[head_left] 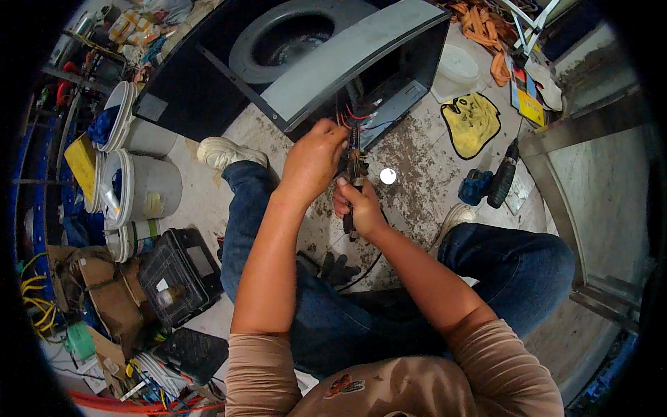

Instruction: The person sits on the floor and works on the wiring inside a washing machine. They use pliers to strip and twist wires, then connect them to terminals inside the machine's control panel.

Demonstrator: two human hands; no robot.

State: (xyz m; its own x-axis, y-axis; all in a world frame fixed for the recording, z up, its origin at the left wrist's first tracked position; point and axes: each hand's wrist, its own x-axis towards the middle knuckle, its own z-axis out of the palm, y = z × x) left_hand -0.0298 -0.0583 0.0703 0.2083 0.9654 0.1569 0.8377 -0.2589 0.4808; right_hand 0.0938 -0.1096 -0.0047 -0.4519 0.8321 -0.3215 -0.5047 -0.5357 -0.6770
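My left hand (314, 158) is closed, its fingers pinched at a bundle of wires (353, 139) coming out of a metal box. What lies between those fingertips is mostly hidden. Just below and to the right, my right hand (360, 203) is wrapped round a dark-handled tool (350, 225). Its upper end meets the wire bundle, and its exact kind cannot be made out. Red wires (356, 115) and pale connectors show inside the open grey metal box (347, 52). Beyond stands a black housing with a large round grey opening (292, 38).
A cordless drill (504, 177) and a yellow cloth (470, 125) lie on the debris-strewn floor at right. White buckets (149, 187) and a black tool case (179, 276) stand at left. A dark glove (338, 270) lies between my legs. Orange straps (481, 31) are heaped far right.
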